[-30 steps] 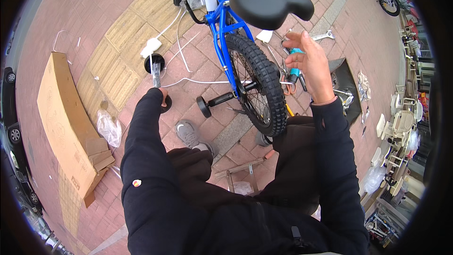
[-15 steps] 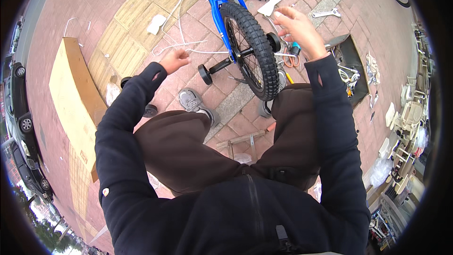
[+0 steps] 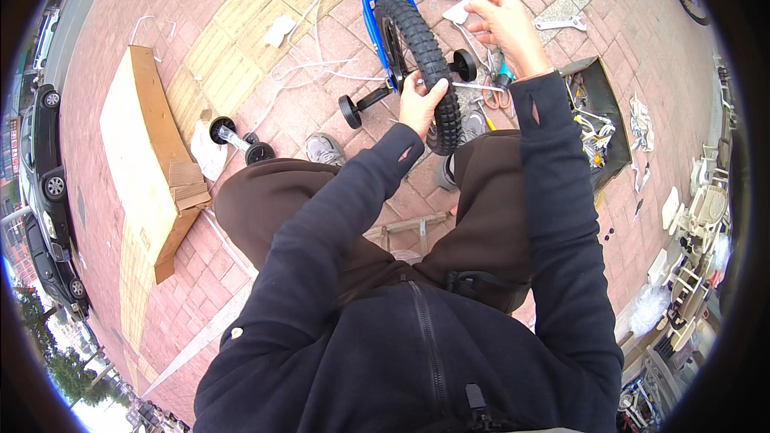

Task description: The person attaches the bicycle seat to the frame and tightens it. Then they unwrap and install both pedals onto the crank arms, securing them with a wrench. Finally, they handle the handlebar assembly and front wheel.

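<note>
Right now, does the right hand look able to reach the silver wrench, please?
Probably yes. The right hand looks empty, and the silver wrench lies uncovered on the paving close by in the picture. Nothing visible blocks it, though the height is hard to judge.

Brick pvmt [image 3: 192, 313] w/ 1 wrench [image 3: 561, 24], cardboard box [image 3: 132, 168] & toolbox [image 3: 613, 116].

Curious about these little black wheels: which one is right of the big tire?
The little wheel nearest the right hand; the other three are left of the big tire.
</note>
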